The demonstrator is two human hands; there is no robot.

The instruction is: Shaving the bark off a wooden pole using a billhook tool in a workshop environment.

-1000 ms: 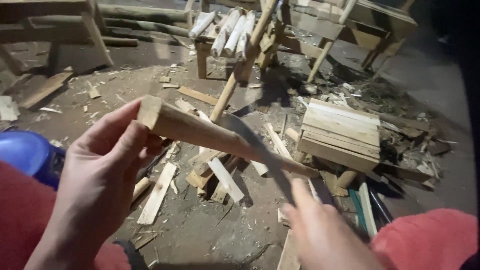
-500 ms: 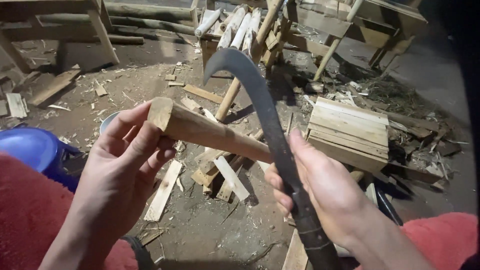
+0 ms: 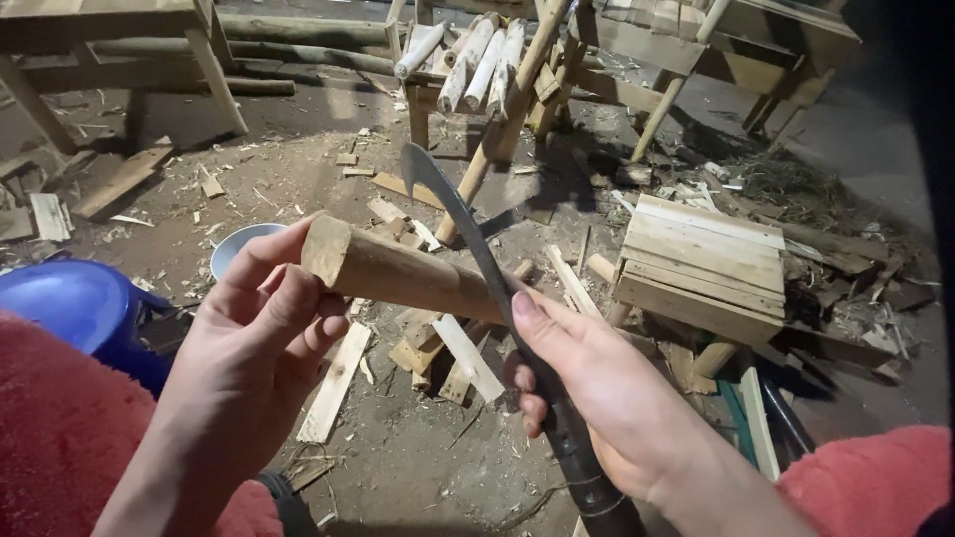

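Note:
My left hand (image 3: 254, 333) grips the near end of a round wooden stick (image 3: 398, 273), held level at chest height. My right hand (image 3: 602, 393) is wrapped around the dark handle of a curved billhook knife (image 3: 453, 214). Its blade crosses over the stick near the middle, hooked tip pointing up and away, and my right thumb rests along the blade's back. Both my sleeves are red and fuzzy.
Wood offcuts and shavings (image 3: 438, 348) litter the dirt floor below. A small slatted wooden stool (image 3: 701, 264) stands to the right, a blue plastic stool (image 3: 70, 303) at left, a pale bowl (image 3: 239, 249) beside it. Peeled poles on a rack (image 3: 477, 55) and wooden benches (image 3: 109, 20) stand behind.
My right hand brought the billhook up from below into view and has laid its blade across the stick. My left hand kept hold of the stick and shifted slightly.

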